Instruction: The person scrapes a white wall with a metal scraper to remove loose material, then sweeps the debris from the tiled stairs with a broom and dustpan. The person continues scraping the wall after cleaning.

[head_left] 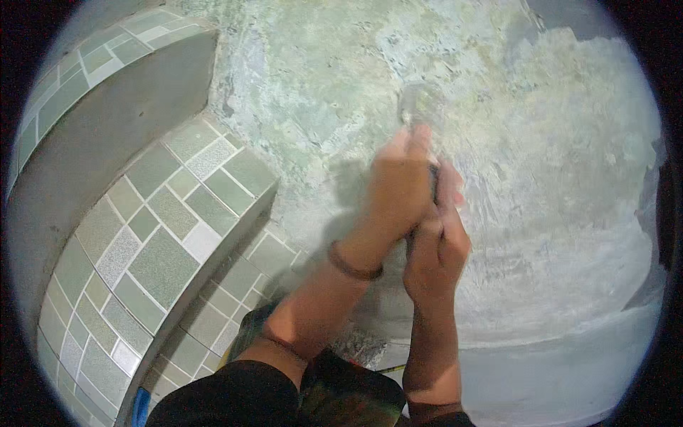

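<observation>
My left hand (pixel 401 184) and my right hand (pixel 440 235) are close together at the middle of the view, both closed around the dark handle of a hand tool (pixel 434 181). The left hand is farther forward, with its fingers near the tool's head; the right hand is lower on the handle. The tool's head (pixel 421 101) is blurred, so its kind cannot be told. It lies over a rough, patchy wall surface (pixel 331 80) of pale green and grey. A dark band circles my left wrist.
Steps with green and grey tiles (pixel 165 256) rise along the left side, with a plain grey riser (pixel 133 107) between them. A blue object (pixel 141 406) shows at the lower left. Smoother grey surface (pixel 544 373) lies at the lower right, past a ragged edge.
</observation>
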{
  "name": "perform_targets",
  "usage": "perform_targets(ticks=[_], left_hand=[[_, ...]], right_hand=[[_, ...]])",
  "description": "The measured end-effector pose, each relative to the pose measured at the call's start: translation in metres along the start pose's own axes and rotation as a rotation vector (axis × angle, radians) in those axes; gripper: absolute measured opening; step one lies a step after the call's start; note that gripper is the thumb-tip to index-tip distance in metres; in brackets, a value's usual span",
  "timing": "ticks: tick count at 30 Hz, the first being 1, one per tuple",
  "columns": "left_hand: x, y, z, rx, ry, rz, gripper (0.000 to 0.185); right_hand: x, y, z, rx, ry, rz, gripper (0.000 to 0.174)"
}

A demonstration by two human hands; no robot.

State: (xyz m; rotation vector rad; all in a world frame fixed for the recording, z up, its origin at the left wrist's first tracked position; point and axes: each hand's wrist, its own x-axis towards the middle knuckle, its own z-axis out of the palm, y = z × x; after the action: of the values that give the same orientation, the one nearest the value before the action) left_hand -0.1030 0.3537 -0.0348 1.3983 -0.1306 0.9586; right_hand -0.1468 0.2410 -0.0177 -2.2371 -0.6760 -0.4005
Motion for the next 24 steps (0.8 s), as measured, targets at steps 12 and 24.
perform_targets(ticks=[12, 24], left_hand=[[-0.031, -0.003, 0.013, 0.050, -0.047, -0.031, 0.052], [0.061, -0.015, 0.003, 0.757, 0.143, 0.537, 0.092]], right_hand=[[-0.055, 0.023, -0.009, 0.162, 0.227, 0.186, 0.053], [-0.164, 0.062, -0.035, 0.215, 0.314, 0.438, 0.055]])
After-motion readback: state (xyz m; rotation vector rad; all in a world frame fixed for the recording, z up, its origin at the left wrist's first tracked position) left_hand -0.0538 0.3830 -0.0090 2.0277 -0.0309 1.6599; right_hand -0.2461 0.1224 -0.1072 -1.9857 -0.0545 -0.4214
